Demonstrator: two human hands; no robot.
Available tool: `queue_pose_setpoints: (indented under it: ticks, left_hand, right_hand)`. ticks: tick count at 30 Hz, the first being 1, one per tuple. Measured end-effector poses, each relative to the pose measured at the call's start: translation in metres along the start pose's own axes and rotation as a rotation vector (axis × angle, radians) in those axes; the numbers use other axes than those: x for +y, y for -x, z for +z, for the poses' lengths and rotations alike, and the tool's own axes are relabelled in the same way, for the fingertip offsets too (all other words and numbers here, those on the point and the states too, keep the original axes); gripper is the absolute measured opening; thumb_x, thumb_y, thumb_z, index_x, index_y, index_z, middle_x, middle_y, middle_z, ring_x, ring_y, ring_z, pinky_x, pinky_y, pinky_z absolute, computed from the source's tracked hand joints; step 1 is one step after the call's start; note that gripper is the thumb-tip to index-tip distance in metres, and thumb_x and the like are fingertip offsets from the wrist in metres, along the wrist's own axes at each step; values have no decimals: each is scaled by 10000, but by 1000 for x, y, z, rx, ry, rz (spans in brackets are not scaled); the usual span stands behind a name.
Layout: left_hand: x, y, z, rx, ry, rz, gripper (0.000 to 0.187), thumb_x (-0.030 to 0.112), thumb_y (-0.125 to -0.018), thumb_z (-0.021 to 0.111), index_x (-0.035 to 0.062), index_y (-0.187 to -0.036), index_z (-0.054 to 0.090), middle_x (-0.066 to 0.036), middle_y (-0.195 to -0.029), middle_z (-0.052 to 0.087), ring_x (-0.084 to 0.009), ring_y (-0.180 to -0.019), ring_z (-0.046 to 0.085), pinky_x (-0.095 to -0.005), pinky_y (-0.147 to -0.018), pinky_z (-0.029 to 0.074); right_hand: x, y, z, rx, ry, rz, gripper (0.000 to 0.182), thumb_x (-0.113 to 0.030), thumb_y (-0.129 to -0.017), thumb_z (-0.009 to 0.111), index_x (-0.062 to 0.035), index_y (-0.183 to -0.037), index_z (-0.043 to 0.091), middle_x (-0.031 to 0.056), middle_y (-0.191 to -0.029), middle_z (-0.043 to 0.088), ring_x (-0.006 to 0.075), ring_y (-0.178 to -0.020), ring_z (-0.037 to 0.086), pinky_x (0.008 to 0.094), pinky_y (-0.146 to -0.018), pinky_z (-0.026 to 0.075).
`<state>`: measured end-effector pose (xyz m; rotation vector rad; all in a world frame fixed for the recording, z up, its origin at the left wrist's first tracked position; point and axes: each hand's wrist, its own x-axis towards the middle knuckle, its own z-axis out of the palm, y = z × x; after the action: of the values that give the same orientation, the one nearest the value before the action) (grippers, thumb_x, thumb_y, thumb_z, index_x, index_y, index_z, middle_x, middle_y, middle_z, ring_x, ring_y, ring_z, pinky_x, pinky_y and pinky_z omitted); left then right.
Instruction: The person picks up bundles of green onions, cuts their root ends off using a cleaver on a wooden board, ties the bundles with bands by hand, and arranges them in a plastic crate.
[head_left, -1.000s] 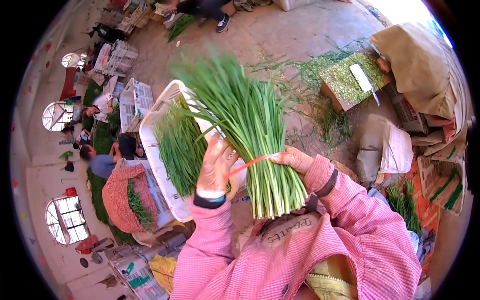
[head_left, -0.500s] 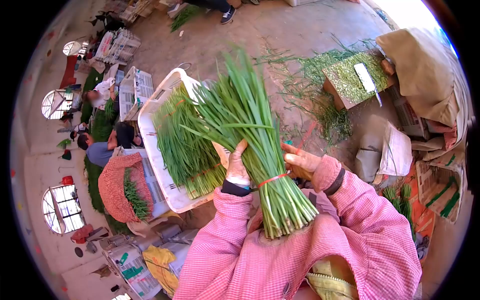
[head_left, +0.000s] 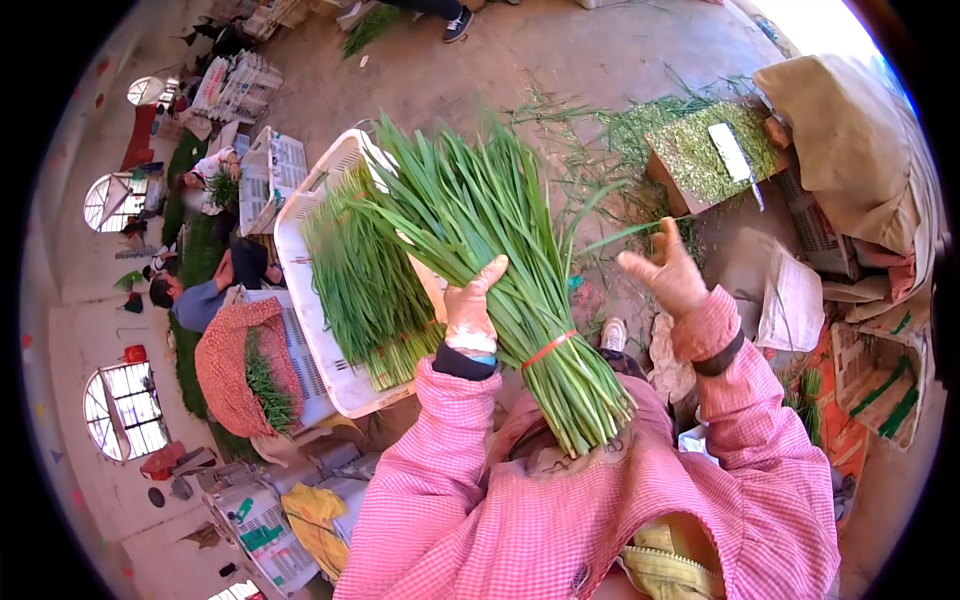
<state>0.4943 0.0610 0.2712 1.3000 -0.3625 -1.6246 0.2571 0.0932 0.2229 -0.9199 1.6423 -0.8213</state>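
Observation:
A thick bundle of green chives (head_left: 500,240) lies slantwise in front of me, its leaf tips pointing up and its pale cut ends near my chest. My left hand (head_left: 470,315) is closed around its middle, thumb across the leaves. A red band (head_left: 550,347) circles the stalks below that grip. Out to the right of the bundle, my right hand (head_left: 668,272) is raised with thumb and fingers apart. One stray leaf (head_left: 615,238) sticks out from the bundle toward its fingertips.
A white plastic crate (head_left: 293,250) holding banded chives (head_left: 365,275) stands at the left. Chopped green bits and a white-bladed knife (head_left: 735,155) lie on a block (head_left: 700,150) at the right. A red patterned cloth (head_left: 235,370) and people working (head_left: 205,300) are farther left.
My right hand has left the stalks and moved right and up, its fingers spreading. The bundle has shifted slightly and its leaves fan wider, while my left hand keeps its hold.

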Motion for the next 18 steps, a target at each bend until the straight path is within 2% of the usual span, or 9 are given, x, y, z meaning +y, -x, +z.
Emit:
queue_pose_setpoints:
  ticks: [2,3,4,6,7,10,14,16,18]
  left_hand:
    - [-2,-7,7,-22,-19,-7,337,-33,-721,632,-7,-1039,525,-97,-963,598,-244,-801,607,-366,-690,542]
    - [-2,-7,12,-38,-51,-25,346,-17,-716,646,3,-1041,529,-87,-952,600,-231,-806,603,-360,-695,533]
    - [0,-7,17,-59,-86,-41,355,0,-711,659,13,-1042,532,-78,-940,603,-219,-811,598,-354,-701,524]
    - [6,-16,-5,-166,-291,138,557,148,-692,717,41,-1172,454,-87,-1074,540,-192,-1014,503,-337,-885,391]
    - [23,-1,-10,-65,-305,87,570,185,-694,718,40,-1176,451,-89,-1111,522,-186,-1060,470,-339,-907,361]
    - [55,43,-46,60,-604,134,630,281,-709,705,32,-1214,423,-107,-1176,494,-186,-1097,453,-338,-929,343]
    - [33,46,-108,-611,-776,-598,735,435,-743,641,21,-1277,351,-120,-1236,459,-223,-1120,454,-367,-962,342]
    - [8,44,-82,-782,-430,-628,732,489,-752,604,36,-1273,362,-116,-1198,497,-243,-1118,461,-391,-974,332]
    - [-21,16,-75,-584,-175,-209,700,518,-770,559,54,-1260,375,-116,-1153,527,-258,-1043,517,-406,-935,381]
  right_hand:
    - [-21,34,26,-439,-67,50,1096,-347,-654,756,-29,-1366,-14,304,-1323,253,337,-1189,365,395,-948,362]
    - [-2,32,52,-563,44,69,1055,-323,-639,772,-37,-1365,62,258,-1270,372,305,-1131,440,390,-923,388]
    - [-12,37,65,-647,-178,132,984,-290,-579,816,-11,-1317,227,194,-1111,535,246,-1059,501,355,-927,380]
    - [7,31,76,-571,-433,-23,798,-267,-605,804,-32,-1230,368,114,-1019,589,217,-935,560,356,-849,439]
    - [3,30,69,-563,-434,-31,798,-267,-605,804,-32,-1230,368,114,-1019,589,217,-935,560,356,-849,439]
    - [2,41,52,-544,-590,193,709,-237,-623,794,-31,-1188,418,93,-1001,599,204,-886,581,355,-803,466]
    - [15,38,56,-596,-623,275,669,-205,-639,783,-43,-1184,430,84,-1008,596,186,-903,572,344,-796,470]
    - [5,47,69,-607,-671,221,666,-222,-651,775,-41,-1192,432,76,-1018,593,178,-908,567,336,-805,462]
    - [-16,60,88,-645,-609,110,666,-266,-655,769,-35,-1192,450,70,-1051,582,165,-926,552,318,-832,439]
